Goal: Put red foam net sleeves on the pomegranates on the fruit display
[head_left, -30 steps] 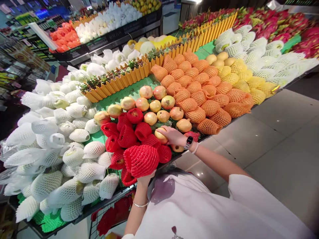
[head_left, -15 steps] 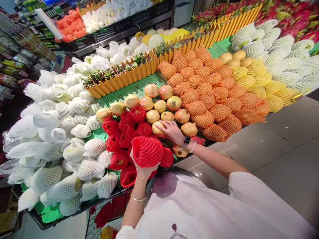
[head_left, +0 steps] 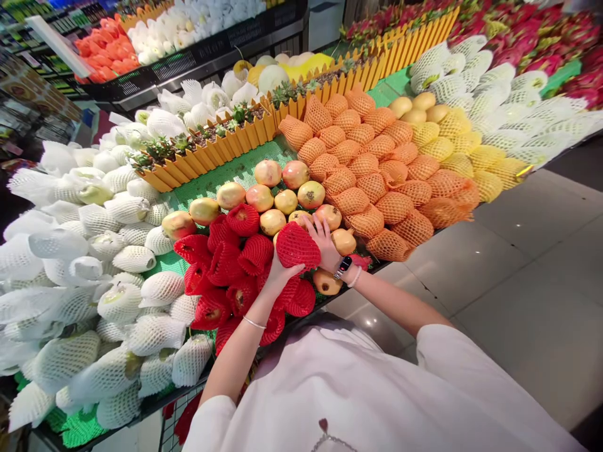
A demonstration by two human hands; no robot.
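Note:
My left hand is closed around a red foam-netted fruit, apparently a pomegranate; the net covers what is inside. It is held up over the bare pomegranates. Just to its right, my right hand lies with fingers stretched and apart over the near bare pomegranates, close against the netted fruit's side. Whether it touches the net I cannot tell. Several more pomegranates in red foam nets are piled left of and below my left hand. One bare pomegranate sits under my right wrist.
White-netted fruit fills the left side of the stand. Orange-netted fruit and yellow-netted fruit lie to the right. A small yellow fence with plants runs behind. A wire cart is below the front edge.
My left hand has carried the red-netted fruit up and right, beside my right hand. My right hand stays over the bare pomegranates, its fingers now more spread. The view has shifted slightly.

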